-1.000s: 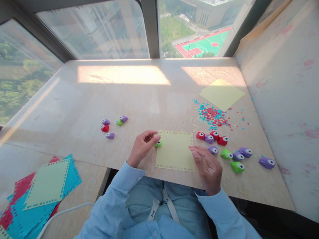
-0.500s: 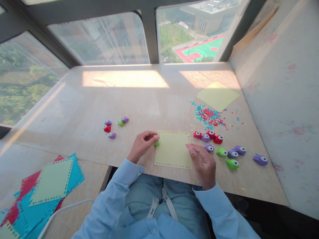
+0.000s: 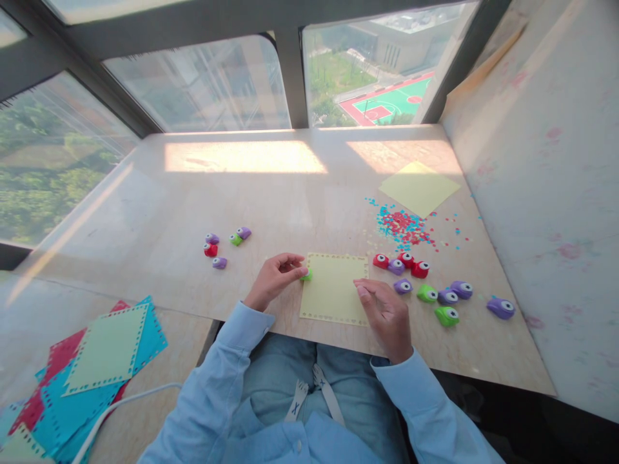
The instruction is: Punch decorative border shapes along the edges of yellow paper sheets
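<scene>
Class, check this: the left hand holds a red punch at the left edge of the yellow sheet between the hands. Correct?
The colour is wrong: the punch is green, as the head view shows. The left hand holds it at the left edge of the yellow sheet.

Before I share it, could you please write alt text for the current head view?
A left hand touches a green punch at the left edge of a yellow sheet, with the right hand at its right edge. Colorful punches and confetti lie nearby.

left hand [image 3: 276, 278], right hand [image 3: 388, 319], both half-curled
</scene>
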Tool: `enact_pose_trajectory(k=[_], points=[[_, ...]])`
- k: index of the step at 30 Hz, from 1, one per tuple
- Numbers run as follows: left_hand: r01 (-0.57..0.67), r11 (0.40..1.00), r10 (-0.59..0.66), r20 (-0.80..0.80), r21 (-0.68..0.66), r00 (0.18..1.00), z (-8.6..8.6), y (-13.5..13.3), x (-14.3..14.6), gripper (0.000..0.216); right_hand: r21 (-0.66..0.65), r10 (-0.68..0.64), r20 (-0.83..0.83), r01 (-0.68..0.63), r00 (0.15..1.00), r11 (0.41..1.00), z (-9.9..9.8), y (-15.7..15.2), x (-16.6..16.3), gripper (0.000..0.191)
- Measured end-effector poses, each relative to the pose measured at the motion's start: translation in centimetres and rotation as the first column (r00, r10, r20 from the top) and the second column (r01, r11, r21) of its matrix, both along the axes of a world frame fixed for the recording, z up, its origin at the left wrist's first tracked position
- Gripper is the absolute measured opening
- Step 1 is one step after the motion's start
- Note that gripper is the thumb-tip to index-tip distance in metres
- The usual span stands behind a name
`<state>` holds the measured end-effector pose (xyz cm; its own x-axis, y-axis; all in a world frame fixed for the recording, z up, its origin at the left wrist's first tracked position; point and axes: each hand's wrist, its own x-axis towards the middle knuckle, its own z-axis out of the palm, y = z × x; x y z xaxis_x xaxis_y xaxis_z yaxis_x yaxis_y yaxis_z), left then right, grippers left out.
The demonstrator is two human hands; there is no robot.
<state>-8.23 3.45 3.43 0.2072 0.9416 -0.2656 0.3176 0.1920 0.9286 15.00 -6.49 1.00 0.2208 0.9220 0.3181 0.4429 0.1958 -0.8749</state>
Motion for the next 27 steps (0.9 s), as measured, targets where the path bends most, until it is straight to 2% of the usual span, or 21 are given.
enact_pose_trajectory(k=[6,11,19,27], points=[[-0.007,1.0,0.007,-0.019,-0.002,1.0,-0.27,0.11,0.01,0.044,0.015,0.05,0.089,-0.052,0.995,0.999,0.08,0.05,-0.14,0.015],[-0.003,1.0,0.003,0.002,-0.023,1.0,0.02,0.13,0.01,0.045,0.017,0.047,0.069,-0.048,0.996,0.999,0.08,0.04,-0.12,0.014],[-0.022,0.998,0.023,0.01,-0.06,1.0,0.52,0.2,0.21,0.045,0.059,-0.1,-0.032,0.102,0.994,0.993,0.48,-0.44,0.04,0.013],[-0.026,0.999,0.025,-0.026,-0.048,0.999,-0.11,0.33,0.22,0.042,0.033,-0.102,-0.041,0.103,0.994,0.994,0.3,-0.49,0.14,0.014]])
